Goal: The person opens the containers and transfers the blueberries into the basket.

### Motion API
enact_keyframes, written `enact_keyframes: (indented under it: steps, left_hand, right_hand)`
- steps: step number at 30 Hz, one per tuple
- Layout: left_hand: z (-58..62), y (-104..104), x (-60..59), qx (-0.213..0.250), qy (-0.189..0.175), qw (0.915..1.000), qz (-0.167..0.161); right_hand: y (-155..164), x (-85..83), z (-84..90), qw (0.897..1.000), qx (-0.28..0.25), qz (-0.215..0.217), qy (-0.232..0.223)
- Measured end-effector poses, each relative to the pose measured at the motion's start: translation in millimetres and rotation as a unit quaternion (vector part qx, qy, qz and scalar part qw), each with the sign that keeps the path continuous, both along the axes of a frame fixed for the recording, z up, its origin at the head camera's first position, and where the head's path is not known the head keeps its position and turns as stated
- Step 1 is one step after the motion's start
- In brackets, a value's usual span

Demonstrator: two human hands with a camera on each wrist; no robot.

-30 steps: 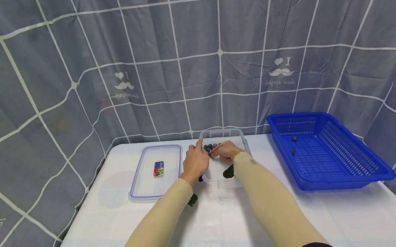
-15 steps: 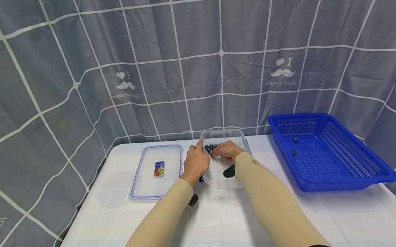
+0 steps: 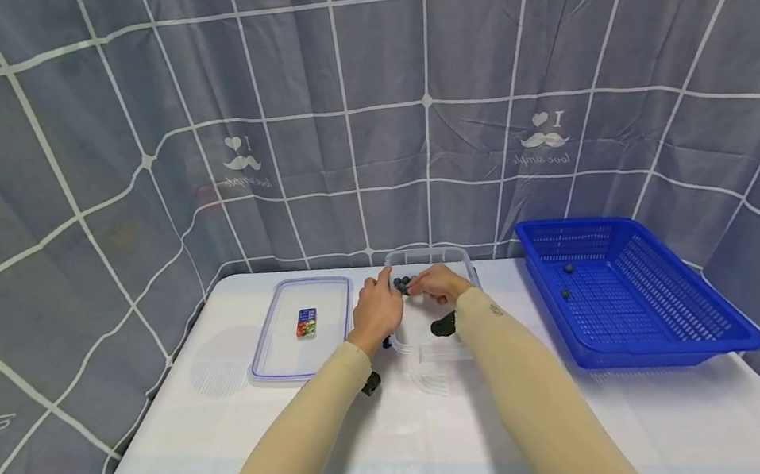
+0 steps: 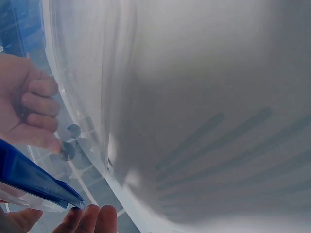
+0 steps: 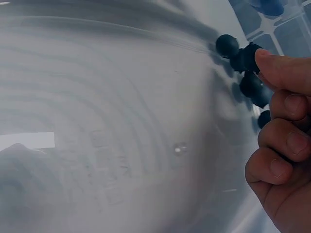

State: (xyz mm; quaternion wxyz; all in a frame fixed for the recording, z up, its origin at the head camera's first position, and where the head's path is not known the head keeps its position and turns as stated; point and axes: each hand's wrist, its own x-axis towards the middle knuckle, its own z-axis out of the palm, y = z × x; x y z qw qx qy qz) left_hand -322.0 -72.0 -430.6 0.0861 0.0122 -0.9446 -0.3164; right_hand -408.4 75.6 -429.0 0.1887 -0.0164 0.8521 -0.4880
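Observation:
A clear plastic container (image 3: 458,259) stands at the middle back of the table, with several dark blue balls (image 3: 402,283) at its far left corner. My left hand (image 3: 377,309) grips the container's left wall, index finger pointing along the rim. A blue latch (image 4: 34,180) sits just above its fingertips (image 4: 92,219). My right hand (image 3: 435,284) is inside the container with its fingers (image 5: 284,145) curled. The index tip presses on one dark ball (image 5: 247,58), which the hand seems to pinch. Its thumb is hidden.
The container's flat lid (image 3: 273,355) lies to the left with a small colourful packet (image 3: 305,323) on it. A blue mesh basket (image 3: 654,349) at the right holds two dark balls (image 3: 568,269). A grey grid curtain closes in the table's back and sides.
My right hand has edged slightly towards the container's far wall among the balls. The left hand stays on the container wall.

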Motion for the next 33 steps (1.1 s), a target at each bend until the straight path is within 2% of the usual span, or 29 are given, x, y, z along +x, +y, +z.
enact_keyframes:
  steps: [9,20,33]
  left_hand:
    - [2.4,-1.6,1.1,-0.004,0.001,1.0,0.006]
    - [2.5,-3.0,1.2,-0.003,0.0,1.0,0.009]
    - [1.3,-0.4,3.4,0.003,0.0,0.9999,0.011]
  right_hand:
    - [5.4,-7.9,24.4,0.998,0.017,0.055,0.03]
    - [21.2,-7.0,64.6,0.995,0.008,0.079,0.066]
    - [60.9,1.9,91.3,0.993,0.001,0.085,0.081]
